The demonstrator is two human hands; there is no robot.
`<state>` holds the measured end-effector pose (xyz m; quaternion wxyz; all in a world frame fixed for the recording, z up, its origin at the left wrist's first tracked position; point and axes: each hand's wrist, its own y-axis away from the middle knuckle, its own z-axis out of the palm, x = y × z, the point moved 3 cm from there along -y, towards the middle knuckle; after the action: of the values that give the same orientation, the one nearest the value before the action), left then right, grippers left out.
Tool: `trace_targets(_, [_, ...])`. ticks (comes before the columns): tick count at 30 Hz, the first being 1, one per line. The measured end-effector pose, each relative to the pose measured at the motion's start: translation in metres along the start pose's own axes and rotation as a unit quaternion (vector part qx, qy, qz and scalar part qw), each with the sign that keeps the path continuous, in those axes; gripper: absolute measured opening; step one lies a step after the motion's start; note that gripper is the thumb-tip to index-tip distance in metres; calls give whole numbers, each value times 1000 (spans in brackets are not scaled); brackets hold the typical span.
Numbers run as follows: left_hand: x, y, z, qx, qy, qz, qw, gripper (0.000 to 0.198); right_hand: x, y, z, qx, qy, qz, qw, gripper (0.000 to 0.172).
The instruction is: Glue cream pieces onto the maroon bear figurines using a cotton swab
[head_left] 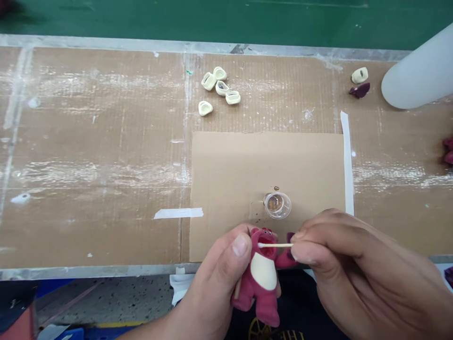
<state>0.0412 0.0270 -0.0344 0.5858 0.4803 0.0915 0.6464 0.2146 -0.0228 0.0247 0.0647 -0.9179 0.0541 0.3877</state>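
My left hand (226, 269) is closed around a pink toy bear figure (264, 293) with a cream belly, held upright at the table's front edge. Between the thumb and fingers of my right hand (339, 255) is a thin cotton swab (278, 245). Its white tip lies at the hollow red opening in the bear's face, below the eyes. Just beyond the bear stands a small clear plastic cup (278, 206), with a little liquid visible in it. A dark drop (276, 188) sits behind the cup.
A cardboard sheet (230, 165) lies under the cup, with white tape (348, 160) along its right edge. Several cream hollow pieces (205, 108) rest farther back. A white cylindrical container (417, 71), another cream piece (360, 75) and a purple piece (359, 90) are at back right.
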Motion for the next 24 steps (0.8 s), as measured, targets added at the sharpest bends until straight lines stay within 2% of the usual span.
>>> trace_targets(5, [-12, 3, -4, -29, 58, 48, 997, 54, 3, 5, -2, -34, -54, 17, 998, 15])
trace_targets(9, [-7, 6, -3, -1, -7, 119, 993, 58, 1, 5, -4, 37, -23, 25, 999, 26])
trace_targets(11, [-3, 8, -3, 13, -27, 149, 988, 61, 0, 6, -3, 58, -26, 36, 997, 26])
trace_targets(16, [-2, 15, -9, -6, -92, 190, 977, 66, -2, 14, 1, 93, -65, 36, 993, 22])
trace_targets(19, [-6, 14, -18, 11, -142, 283, 949, 70, 0, 16, 2, 84, -69, 34, 993, 29])
trace_targets(22, [-9, 13, -24, 23, -223, 392, 892, 82, 3, 16, -1, 60, -46, 28, 997, 30])
trace_targets(24, [-9, 15, -26, 54, -263, 410, 872, 86, 4, 16, -5, 41, -23, 10, 999, 25])
